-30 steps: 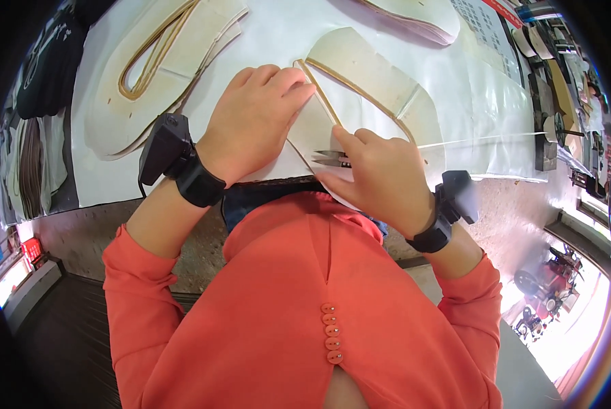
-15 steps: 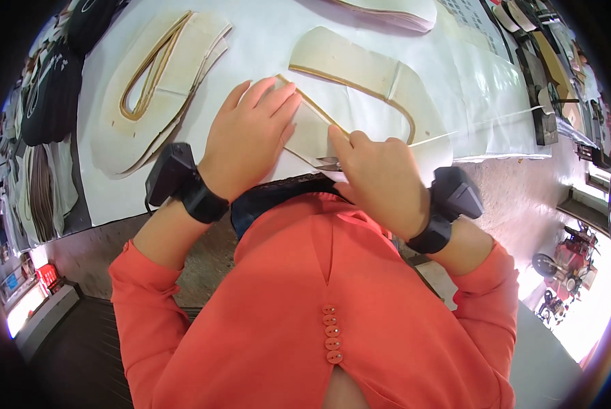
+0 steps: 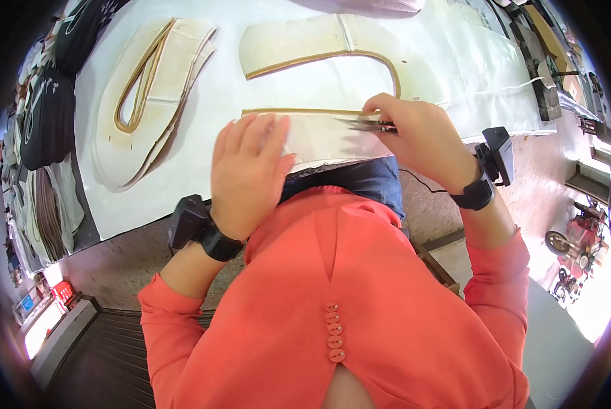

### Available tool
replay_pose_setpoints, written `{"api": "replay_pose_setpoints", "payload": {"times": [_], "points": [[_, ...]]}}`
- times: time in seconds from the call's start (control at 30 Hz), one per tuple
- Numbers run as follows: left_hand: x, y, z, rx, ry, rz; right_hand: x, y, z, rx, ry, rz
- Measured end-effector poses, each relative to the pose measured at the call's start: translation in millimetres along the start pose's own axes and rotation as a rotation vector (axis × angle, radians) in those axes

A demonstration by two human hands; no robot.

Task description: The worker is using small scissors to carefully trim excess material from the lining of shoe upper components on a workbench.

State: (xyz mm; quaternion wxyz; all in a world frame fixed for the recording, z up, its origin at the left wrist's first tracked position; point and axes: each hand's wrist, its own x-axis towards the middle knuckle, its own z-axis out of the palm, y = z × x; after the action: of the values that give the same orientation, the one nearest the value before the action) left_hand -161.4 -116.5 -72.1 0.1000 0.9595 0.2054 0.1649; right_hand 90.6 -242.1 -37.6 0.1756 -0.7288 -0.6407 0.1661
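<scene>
A cream U-shaped flat panel (image 3: 299, 48), edged in brown along its inner curve, lies on the white-covered table. Its nearer arm runs along the table's front edge, under both hands. My left hand (image 3: 249, 160) rests on the left end of that arm, fingers stretched out. In my right hand (image 3: 428, 140) is a pair of small scissors (image 3: 370, 125), blades pointing left above the panel. The thumb and forefinger are close to the brown edge. My palm hides the scissors' handles.
To the left, a stack of similar cream panels (image 3: 162, 123) lies on the white table cover (image 3: 217, 88). Dark bags (image 3: 50, 116) and strips of cloth (image 3: 45, 211) hang beyond the table's left side. A white cord (image 3: 503, 88) stretches toward a metal fixture (image 3: 545, 88) at the right.
The panel has turned so its near arm lies level, and its far arm has shifted left and up. My right hand moved right and up with the scissors. My left hand moved slightly down.
</scene>
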Motion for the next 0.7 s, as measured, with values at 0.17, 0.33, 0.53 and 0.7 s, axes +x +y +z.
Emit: {"api": "replay_pose_setpoints", "payload": {"times": [0.17, 0.33, 0.53, 0.7], "points": [[18, 30, 14, -0.166, 0.042, 0.054, 7, 0, 2, 0.011, 0.010, 0.017], [30, 32, 26, -0.113, 0.018, 0.094, 3, 10, -4, -0.047, -0.007, 0.035], [31, 31, 26, -0.161, -0.007, 0.109, 1, 21, -16, 0.022, 0.013, 0.179], [31, 31, 27, -0.195, 0.033, 0.087, 2, 14, -4, 0.502, -0.086, 0.169]]}}
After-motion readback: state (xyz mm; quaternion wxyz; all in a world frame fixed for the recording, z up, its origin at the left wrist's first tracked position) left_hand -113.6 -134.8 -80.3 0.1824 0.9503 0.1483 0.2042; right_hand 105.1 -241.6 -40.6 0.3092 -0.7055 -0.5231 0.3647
